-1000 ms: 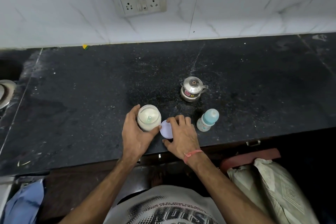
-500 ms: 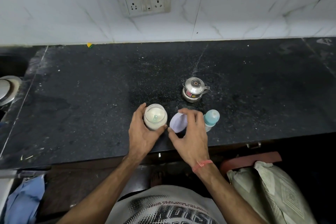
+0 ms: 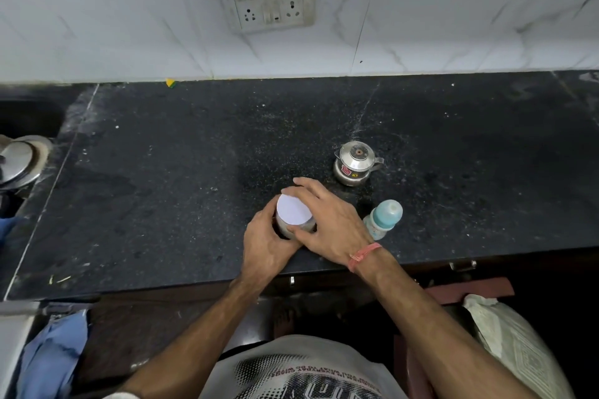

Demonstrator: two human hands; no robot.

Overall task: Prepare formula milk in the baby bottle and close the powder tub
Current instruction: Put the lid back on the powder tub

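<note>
The powder tub (image 3: 293, 223) stands on the surface (image 3: 162, 188) just left of the capped baby bottle (image 3: 384, 219). The left hand (image 3: 264, 241) grips its side while the right hand (image 3: 327, 223) holds the white lid (image 3: 293, 209) on its mouth. Closing looks nearly done; whether the bottle holds mixed formula cannot be told.

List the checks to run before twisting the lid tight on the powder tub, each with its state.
1. Lid over the powder tub mouth: ok.
2. Lid seated level on the rim: cannot tell.
3. Left hand grips the tub's side to steady it: ok.
4. Right hand fingers curled round the lid's edge: ok.
5. Baby bottle upright, capped, apart from the tub: ok.
6. Steel pot clear of the hands: ok.
</note>
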